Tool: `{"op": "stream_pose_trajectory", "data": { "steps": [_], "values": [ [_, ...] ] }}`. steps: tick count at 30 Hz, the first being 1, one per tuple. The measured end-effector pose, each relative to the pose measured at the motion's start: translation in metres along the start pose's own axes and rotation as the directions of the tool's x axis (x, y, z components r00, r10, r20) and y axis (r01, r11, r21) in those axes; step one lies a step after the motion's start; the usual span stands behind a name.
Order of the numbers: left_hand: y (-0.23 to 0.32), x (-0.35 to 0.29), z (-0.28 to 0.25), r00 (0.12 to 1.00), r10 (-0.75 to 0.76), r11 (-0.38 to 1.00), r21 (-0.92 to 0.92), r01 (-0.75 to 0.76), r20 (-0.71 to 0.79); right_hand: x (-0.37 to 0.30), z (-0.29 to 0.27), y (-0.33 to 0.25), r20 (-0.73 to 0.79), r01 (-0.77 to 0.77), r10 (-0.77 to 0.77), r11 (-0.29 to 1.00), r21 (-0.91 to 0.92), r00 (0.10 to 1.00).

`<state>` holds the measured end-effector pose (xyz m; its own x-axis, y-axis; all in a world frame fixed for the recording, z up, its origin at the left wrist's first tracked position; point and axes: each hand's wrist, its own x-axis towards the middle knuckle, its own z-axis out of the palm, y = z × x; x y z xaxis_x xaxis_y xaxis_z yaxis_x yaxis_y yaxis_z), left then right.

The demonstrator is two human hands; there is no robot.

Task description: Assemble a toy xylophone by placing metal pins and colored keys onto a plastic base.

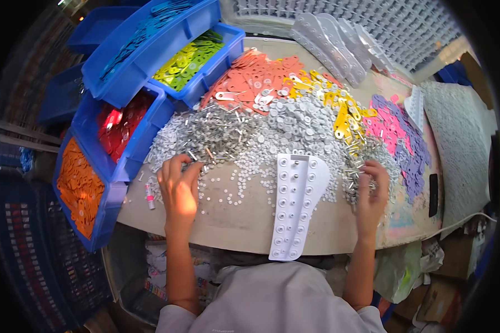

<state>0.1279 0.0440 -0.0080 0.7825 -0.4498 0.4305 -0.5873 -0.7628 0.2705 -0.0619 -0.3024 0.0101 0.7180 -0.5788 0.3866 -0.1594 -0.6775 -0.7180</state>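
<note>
Lower centre: white tray (291, 208) is reaching the near edge of the table (233, 225) — bare surface flanking it. Left hand (180, 187), centre-left, and right hand (373, 191), centre-right, are holding narrow curls at metal pins (219, 130) — grip contents unclear.

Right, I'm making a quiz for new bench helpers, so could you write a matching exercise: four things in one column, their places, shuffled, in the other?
Things:
1. white foot-shaped plastic plate with round studs
2. flat orange plastic tags
3. flat purple plastic tags
4. bare left hand

Places:
A. loose toward the right side of the beige tabletop
B. by the near edge of the heaped silver metal pins
C. reaching the tabletop's front edge, near the middle
D. inside a blue plastic bin

Pairs: 1-C; 2-D; 3-A; 4-B
</note>
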Motion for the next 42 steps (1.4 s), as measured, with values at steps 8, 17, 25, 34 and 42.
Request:
{"op": "stream_pose_trajectory", "data": {
  "steps": [8, 17, 25, 34, 42],
  "values": [
    [0.002, 0.003, 0.003, 0.996, 0.053, 0.998, -0.039, -0.050, 0.076, -0.019, 0.043, -0.056, 0.364, 0.114, -0.127, 0.992, 0.056, 0.923],
    [0.005, 0.000, 0.003, 0.997, 0.044, 0.999, -0.032, -0.042, 0.063, -0.025, 0.055, -0.057, 0.382, 0.271, -0.205, 0.954, -0.128, 0.901],
    [0.045, -0.003, -0.004, 0.991, -0.095, 0.855, -0.502, 0.129, 0.093, -0.004, 0.021, -0.023, 0.155, 0.125, -0.064, 0.894, -0.429, 0.986],
    [0.124, -0.011, 0.034, 0.966, 0.208, 0.792, -0.605, -0.075, 0.153, -0.004, -0.001, 0.029, 0.128, 0.068, 0.013, 0.793, -0.605, 0.992],
    [0.131, -0.013, 0.043, 0.970, 0.199, 0.816, -0.572, -0.086, 0.138, -0.002, 0.000, 0.033, 0.024, 0.063, -0.059, 0.856, -0.513, 0.998]
  ]
}}
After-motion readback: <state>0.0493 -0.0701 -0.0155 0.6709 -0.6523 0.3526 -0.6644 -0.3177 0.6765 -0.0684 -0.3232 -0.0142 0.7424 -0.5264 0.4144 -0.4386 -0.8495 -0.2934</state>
